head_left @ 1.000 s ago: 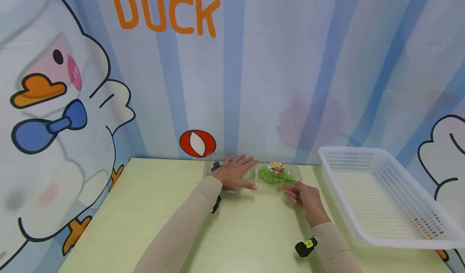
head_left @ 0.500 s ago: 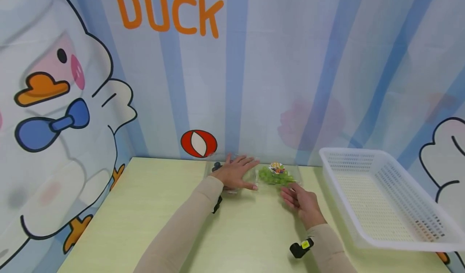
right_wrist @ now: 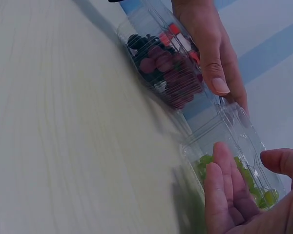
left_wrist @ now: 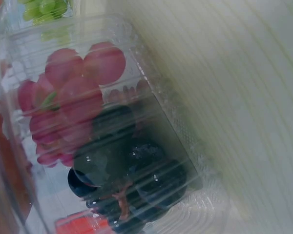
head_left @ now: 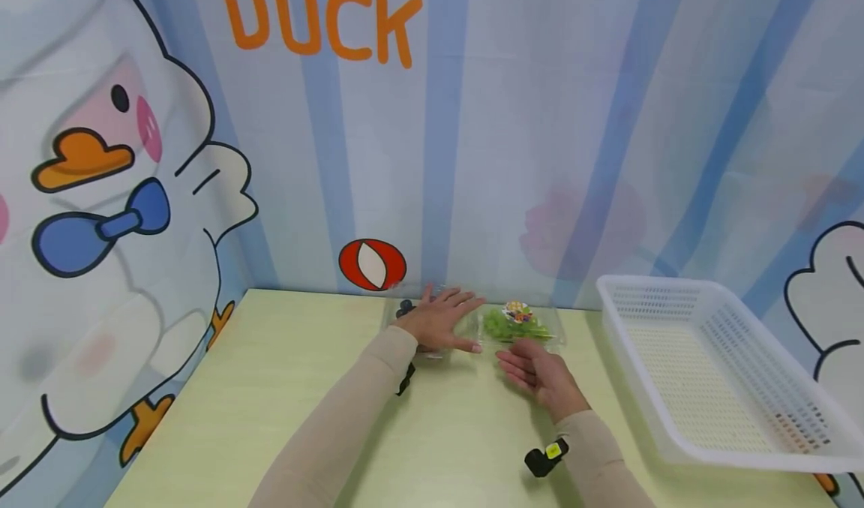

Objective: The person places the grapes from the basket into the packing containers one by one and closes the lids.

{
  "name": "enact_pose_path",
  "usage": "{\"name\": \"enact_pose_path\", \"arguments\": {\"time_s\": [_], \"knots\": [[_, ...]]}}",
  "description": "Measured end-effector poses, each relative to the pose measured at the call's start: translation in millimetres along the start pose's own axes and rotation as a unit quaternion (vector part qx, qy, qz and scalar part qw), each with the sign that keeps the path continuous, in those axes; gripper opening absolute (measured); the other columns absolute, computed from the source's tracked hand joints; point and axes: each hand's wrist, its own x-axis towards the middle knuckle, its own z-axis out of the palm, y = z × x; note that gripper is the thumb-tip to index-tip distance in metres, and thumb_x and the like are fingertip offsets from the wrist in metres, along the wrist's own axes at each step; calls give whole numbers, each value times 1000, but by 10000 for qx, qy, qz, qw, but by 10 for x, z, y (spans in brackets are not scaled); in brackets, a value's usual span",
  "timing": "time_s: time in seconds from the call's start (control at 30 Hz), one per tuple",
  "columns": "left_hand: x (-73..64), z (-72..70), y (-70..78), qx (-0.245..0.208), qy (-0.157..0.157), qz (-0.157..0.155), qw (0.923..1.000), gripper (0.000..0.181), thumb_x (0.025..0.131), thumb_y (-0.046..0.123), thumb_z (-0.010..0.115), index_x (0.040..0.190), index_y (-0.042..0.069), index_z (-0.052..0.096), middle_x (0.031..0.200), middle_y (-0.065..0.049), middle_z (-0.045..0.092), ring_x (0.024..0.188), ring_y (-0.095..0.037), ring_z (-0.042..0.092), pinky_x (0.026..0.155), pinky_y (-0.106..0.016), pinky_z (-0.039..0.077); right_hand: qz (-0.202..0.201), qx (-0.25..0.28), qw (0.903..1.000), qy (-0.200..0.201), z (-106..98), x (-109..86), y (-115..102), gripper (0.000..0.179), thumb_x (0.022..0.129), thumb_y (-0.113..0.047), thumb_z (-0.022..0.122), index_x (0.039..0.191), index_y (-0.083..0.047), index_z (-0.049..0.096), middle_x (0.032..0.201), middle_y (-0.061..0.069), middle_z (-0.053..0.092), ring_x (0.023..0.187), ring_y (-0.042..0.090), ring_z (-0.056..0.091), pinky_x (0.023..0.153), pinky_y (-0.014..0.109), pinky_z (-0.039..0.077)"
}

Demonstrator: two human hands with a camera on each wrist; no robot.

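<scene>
My left hand (head_left: 442,324) lies with fingers spread over the lid of a clear plastic box at the back of the table. Inside that box, red grapes (left_wrist: 78,97) sit beside dark grapes (left_wrist: 156,185), and a red patch shows at its end. To its right stands a second clear box of green grapes (head_left: 506,328) with a round, colourful sticker (head_left: 518,312) on top. Just in front of this box is my right hand (head_left: 540,373), its fingers loosely bent and palm turned sideways. In the right wrist view its fingers overlap the box's near side, with nothing held.
A white perforated plastic basket (head_left: 644,399) stands on the right side of the pale table (head_left: 283,365). Behind the boxes hangs a striped backdrop (head_left: 499,155) with a printed duck. A black wrist camera (head_left: 545,459) sits on my right wrist.
My right hand has moved left along the front of the green grape box, from its right corner toward its left half. My left hand stays on its box.
</scene>
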Motion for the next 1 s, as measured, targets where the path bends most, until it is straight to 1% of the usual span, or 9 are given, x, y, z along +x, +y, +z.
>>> {"name": "enact_pose_path", "arguments": {"time_s": [0.07,0.17,0.33,0.57,0.73,0.83,0.93,1.0], "knots": [[5,-3,2,5,-3,-6,10000,95,90,78,51,165,31,15,169,-6,22,156,-32,18,118,-71,4,22,-70,9999,-104,41,10,0,54,103,-26,60,142,10,50,101,9,78,90,14,76,81,28,60],[5,-8,6,35,-3,-3,10000,95,89,78,51,165,32,15,169,-5,22,156,-32,17,119,-71,3,51,-114,9997,-221,104,28,4,53,103,-25,59,142,10,50,101,9,78,89,14,76,80,28,60],[9,0,3,135,15,38,9999,94,90,77,51,165,31,15,169,-5,24,156,-32,18,118,-71,5,162,-23,9992,-365,196,59,33,49,104,-23,57,141,9,52,96,7,79,89,16,77,80,29,60],[29,50,-18,193,51,45,9998,95,90,77,51,165,30,15,169,-5,24,156,-32,18,118,-71,7,168,95,9985,-513,290,76,103,46,104,-22,57,139,8,55,98,5,79,95,20,76,84,34,60],[32,56,-27,136,68,56,9999,95,90,76,52,165,28,18,168,-6,24,156,-32,18,118,-71,6,146,73,9992,-366,364,85,122,44,101,-24,63,134,5,60,95,3,79,93,19,76,83,35,60],[36,60,-31,162,88,32,9998,96,90,77,51,165,27,18,169,-5,24,156,-32,18,119,-71,7,180,91,9995,-229,408,101,126,46,99,-26,67,134,3,60,91,0,78,88,15,75,82,34,60],[38,64,-35,186,108,24,9998,97,89,78,51,164,27,19,169,-4,24,156,-31,18,118,-71,7,222,108,9996,-124,446,111,131,46,98,-27,68,133,2,61,85,-4,77,81,10,73,78,31,59],[39,64,-39,189,106,23,9998,97,89,79,51,164,27,19,169,-4,24,156,-32,18,118,-71,8,228,118,9996,-75,466,113,135,39,98,-27,69,127,-1,66,81,-5,76,73,7,70,72,28,58]]}}
